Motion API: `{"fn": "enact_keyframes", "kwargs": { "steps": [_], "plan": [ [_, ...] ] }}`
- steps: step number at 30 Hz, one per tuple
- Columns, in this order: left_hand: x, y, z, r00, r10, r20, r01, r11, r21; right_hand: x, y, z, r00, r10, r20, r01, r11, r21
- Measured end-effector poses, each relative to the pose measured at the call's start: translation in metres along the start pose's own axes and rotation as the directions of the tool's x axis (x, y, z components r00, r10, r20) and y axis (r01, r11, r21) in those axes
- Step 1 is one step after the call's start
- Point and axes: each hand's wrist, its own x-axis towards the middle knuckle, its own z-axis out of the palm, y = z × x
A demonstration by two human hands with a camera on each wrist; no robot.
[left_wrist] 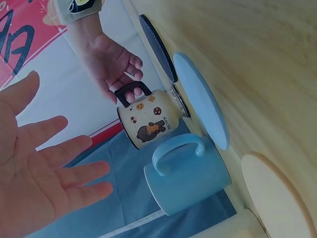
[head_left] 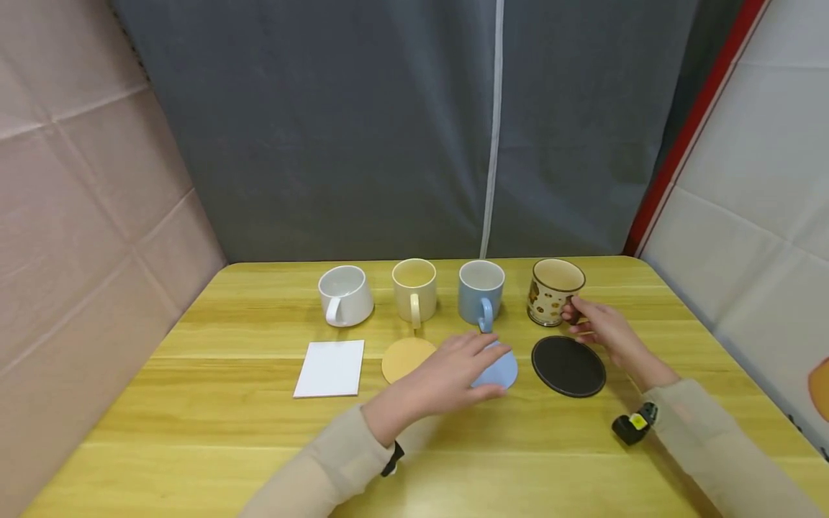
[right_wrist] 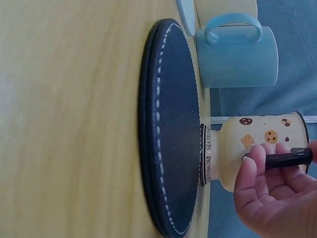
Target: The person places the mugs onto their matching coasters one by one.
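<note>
The wooden table [head_left: 214,403] carries 2 parallel rows: 4 mugs at the back and 4 coasters in front, each coaster lying just before a mug of like colour, which reads as a deliberate pairing layout. From the left, the white mug [head_left: 345,295] stands behind the white square coaster [head_left: 330,368], the cream mug [head_left: 414,289] behind the round tan coaster [head_left: 403,357], the blue mug [head_left: 481,291] behind the blue coaster [head_left: 501,368], and the cookie-print mug [head_left: 553,291] behind the black stitched coaster [head_left: 568,365]. All mugs stand upright, with handles toward the person so that each can be taken from the near side. The right hand [head_left: 605,327] has its fingers [right_wrist: 255,171] curled round the dark handle of the cookie-print mug; the mug's base appears to be on the table, just behind the black stitched coaster and not on it. The left hand [head_left: 456,370] lies over the near-left part of the blue coaster, fingers straight and spread, gripping nothing; actual contact with the coaster cannot be confirmed. A small black device [head_left: 633,424] sits at the right wrist.
</note>
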Motion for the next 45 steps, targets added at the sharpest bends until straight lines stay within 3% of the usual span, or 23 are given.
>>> {"fn": "enact_keyframes", "kwargs": {
  "steps": [9, 17, 25, 40, 45],
  "plan": [
    [0.013, 0.008, 0.006, 0.996, -0.033, 0.084, 0.031, 0.999, 0.025, 0.001, 0.000, -0.002, 1.000, 0.017, 0.001, -0.017, 1.000, -0.020],
    [0.023, 0.017, 0.016, 0.986, -0.031, 0.164, 0.018, 0.996, 0.084, 0.002, 0.000, -0.002, 1.000, 0.017, 0.007, -0.017, 0.999, -0.037],
    [0.029, 0.025, 0.028, 0.956, -0.044, 0.291, 0.035, 0.999, 0.034, 0.001, -0.001, -0.002, 1.000, 0.018, 0.012, -0.017, 1.000, -0.020],
    [0.040, 0.040, 0.042, 0.923, -0.057, 0.381, 0.009, 0.992, 0.125, 0.001, -0.003, -0.001, 0.999, 0.014, 0.043, -0.014, 1.000, -0.005],
    [0.045, 0.045, 0.049, 0.902, -0.058, 0.429, -0.001, 0.991, 0.136, 0.001, -0.004, -0.002, 0.999, 0.018, 0.046, -0.018, 1.000, -0.009]
  ]
}}
